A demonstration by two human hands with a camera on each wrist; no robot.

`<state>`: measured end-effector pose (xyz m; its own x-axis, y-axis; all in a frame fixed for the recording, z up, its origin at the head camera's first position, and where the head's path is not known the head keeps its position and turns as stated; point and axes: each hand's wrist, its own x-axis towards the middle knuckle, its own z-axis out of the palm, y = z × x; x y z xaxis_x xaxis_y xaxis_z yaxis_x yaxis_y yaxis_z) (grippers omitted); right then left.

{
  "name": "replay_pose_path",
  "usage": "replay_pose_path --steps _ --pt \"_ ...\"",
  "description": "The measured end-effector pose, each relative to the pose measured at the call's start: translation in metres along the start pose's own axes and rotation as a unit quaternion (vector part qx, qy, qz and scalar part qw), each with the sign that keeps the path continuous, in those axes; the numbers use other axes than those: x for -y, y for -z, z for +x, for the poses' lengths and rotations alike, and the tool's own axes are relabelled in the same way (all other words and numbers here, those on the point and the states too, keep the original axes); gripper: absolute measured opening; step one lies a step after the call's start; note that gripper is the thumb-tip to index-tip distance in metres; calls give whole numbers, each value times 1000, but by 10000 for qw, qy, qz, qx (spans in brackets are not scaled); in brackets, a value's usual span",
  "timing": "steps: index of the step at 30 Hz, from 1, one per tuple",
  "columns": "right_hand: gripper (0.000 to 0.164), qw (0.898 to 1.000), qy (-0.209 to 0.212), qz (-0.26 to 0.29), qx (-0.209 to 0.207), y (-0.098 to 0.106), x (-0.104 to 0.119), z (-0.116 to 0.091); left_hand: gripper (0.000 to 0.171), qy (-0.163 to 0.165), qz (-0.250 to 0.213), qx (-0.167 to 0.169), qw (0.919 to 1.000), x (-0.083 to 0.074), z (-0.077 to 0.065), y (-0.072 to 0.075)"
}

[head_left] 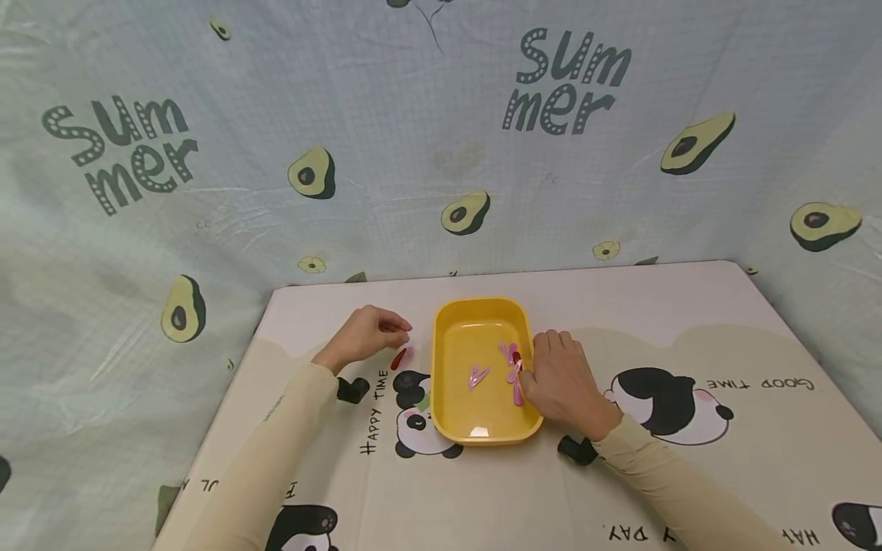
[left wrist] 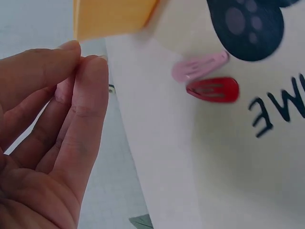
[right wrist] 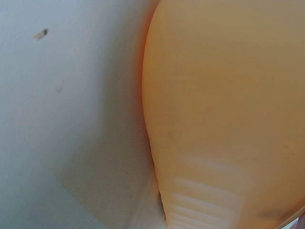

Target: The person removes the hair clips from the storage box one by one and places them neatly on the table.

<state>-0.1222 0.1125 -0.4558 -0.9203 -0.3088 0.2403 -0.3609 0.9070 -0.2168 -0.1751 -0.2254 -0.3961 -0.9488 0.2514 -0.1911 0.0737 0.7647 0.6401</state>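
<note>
My left hand (head_left: 372,330) hovers above the table, left of the yellow tray (head_left: 437,367), with nothing visible between its thumb and fingertips. Below it lie a red snap hair clip (left wrist: 214,90) and a pink snap hair clip (left wrist: 200,66), side by side and apart from the fingers. My right hand (head_left: 561,379) grips the tray's right rim, thumb over the inner side. Inside the tray, one pink clip (head_left: 478,376) lies near the middle. Several more pink clips (head_left: 518,394) and a red one (head_left: 517,357) are gathered along the right wall. Only the tray's outer wall (right wrist: 219,95) fills the right wrist view.
A pale tablecloth (head_left: 496,497) printed with pandas and lettering covers the table. Behind it hangs a light curtain (head_left: 386,115) with avocado prints. The table's back edge runs just beyond the tray.
</note>
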Motion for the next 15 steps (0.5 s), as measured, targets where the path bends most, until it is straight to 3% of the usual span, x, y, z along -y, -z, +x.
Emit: replay_pose_path --steps 15 --pt "32 10000 -2 77 52 1 0 -1 25 -400 -47 114 9991 -41 7 -9"
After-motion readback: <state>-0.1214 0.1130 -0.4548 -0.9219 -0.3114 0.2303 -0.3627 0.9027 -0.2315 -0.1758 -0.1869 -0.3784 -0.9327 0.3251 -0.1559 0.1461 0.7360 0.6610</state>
